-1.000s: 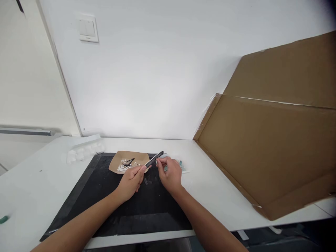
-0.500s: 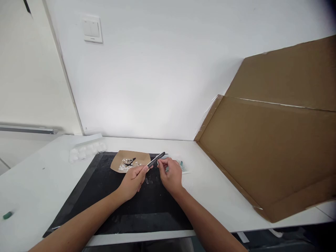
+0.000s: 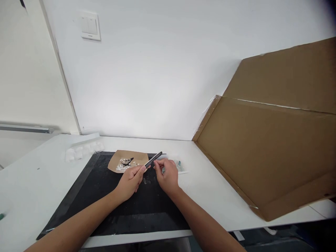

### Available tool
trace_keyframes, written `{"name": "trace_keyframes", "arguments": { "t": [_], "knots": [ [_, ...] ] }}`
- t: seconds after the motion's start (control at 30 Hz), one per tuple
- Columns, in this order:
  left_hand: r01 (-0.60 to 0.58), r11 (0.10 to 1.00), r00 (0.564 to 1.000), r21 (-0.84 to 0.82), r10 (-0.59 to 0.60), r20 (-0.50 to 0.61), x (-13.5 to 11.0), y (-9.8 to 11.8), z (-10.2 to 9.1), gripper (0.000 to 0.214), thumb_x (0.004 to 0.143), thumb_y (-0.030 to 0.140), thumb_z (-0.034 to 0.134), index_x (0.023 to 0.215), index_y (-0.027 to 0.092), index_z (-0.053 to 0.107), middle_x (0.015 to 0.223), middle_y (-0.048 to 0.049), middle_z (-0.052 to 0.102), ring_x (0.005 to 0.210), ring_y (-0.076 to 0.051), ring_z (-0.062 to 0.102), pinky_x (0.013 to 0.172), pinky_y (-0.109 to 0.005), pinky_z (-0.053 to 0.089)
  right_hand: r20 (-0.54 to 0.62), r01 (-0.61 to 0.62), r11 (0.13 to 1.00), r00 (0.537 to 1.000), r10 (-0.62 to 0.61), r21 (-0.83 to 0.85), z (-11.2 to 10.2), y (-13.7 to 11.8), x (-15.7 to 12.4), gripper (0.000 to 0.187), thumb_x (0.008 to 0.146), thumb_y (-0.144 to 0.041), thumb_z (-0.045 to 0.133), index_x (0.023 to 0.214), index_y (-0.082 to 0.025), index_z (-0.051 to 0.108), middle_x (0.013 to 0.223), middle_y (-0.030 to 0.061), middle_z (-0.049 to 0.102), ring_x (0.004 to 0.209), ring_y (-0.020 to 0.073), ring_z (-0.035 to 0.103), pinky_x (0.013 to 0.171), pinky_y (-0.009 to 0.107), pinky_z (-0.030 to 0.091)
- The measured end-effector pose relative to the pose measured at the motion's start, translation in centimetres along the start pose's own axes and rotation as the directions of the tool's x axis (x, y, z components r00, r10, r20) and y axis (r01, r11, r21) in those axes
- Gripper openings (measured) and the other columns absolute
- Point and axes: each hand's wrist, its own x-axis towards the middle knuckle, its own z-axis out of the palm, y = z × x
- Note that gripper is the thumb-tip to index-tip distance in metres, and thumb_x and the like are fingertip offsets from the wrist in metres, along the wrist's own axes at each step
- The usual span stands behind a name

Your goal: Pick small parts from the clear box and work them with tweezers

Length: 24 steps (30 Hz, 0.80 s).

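Note:
My left hand (image 3: 128,184) is closed around the lower end of a slim, dark bar with a pale edge (image 3: 154,159). The bar slants up to the right over the far part of a black mat (image 3: 123,206). Close beside its upper half is my right hand (image 3: 168,176), thumb and fingers pinched together; whatever may be between them is too small to make out. Just behind my left hand sits a brown paper tray (image 3: 112,163), holding many white bits (image 3: 121,168) and a black, twisted scrap (image 3: 127,162).
Partly behind my right hand lies a clear pack with greenish pieces (image 3: 179,164). A white, lumpy plastic tray (image 3: 84,149) rests at the back left. Large folded cardboard (image 3: 262,150) stands along the right, against the wall. A green object (image 3: 1,216) is at the left edge.
The whole view has shifted slightly, so everything appears a little further left. Both hands keep nearly the same pose around the dark bar, with the right fingers still pinched.

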Motion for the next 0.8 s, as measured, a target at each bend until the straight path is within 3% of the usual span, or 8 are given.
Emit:
{"name": "trace_keyframes", "arguments": {
  "t": [0.13,0.4,0.57,0.8],
  "knots": [
    [-0.006,1.0,1.0,-0.003,0.006,-0.014,0.2,-0.1,-0.1,0.049,0.095,0.063,0.054,0.073,0.019,0.053,0.051,0.0093,0.037,0.035,-0.006,0.035,0.035,-0.019,0.034,0.078,0.074,0.997,0.994,-0.075,0.016,0.5,-0.9,-0.5,0.02,0.103,-0.032,0.057,0.086,-0.023,0.064,0.07,-0.0001,0.07,0.064,0.0168,0.064,0.08,0.035,0.044],
    [0.011,1.0,1.0,0.005,-0.011,0.009,0.1,-0.1,0.0,0.047,0.097,0.062,0.052,0.098,0.017,0.065,0.05,0.0108,0.035,0.034,-0.007,0.033,0.035,-0.019,0.034,0.005,-0.024,1.0,1.0,0.024,-0.009,-0.1,0.0,0.2,0.02,0.104,-0.035,0.055,0.091,-0.023,0.065,0.073,0.0004,0.072,0.066,0.0178,0.066,0.083,0.037,0.044],
    [-0.011,0.999,1.0,0.03,0.01,0.011,0.1,0.0,0.0,0.049,0.099,0.062,0.051,0.077,0.019,0.056,0.05,0.0098,0.036,0.035,-0.007,0.035,0.036,-0.019,0.034,0.091,0.095,0.995,0.991,-0.097,0.019,0.1,-0.8,-0.2,0.021,0.103,-0.033,0.056,0.087,-0.022,0.064,0.071,-0.0003,0.07,0.065,0.0167,0.065,0.081,0.035,0.044],
    [0.006,0.999,0.999,0.053,-0.008,0.041,-0.1,0.1,0.0,0.047,0.101,0.061,0.047,0.101,0.017,0.065,0.052,0.0103,0.037,0.036,-0.007,0.036,0.036,-0.019,0.035,-0.068,-0.033,0.999,0.997,0.031,-0.016,-0.3,0.1,0.5,0.019,0.104,-0.035,0.056,0.092,-0.022,0.065,0.074,0.0003,0.073,0.065,0.0174,0.066,0.085,0.038,0.045]
  ]
}}
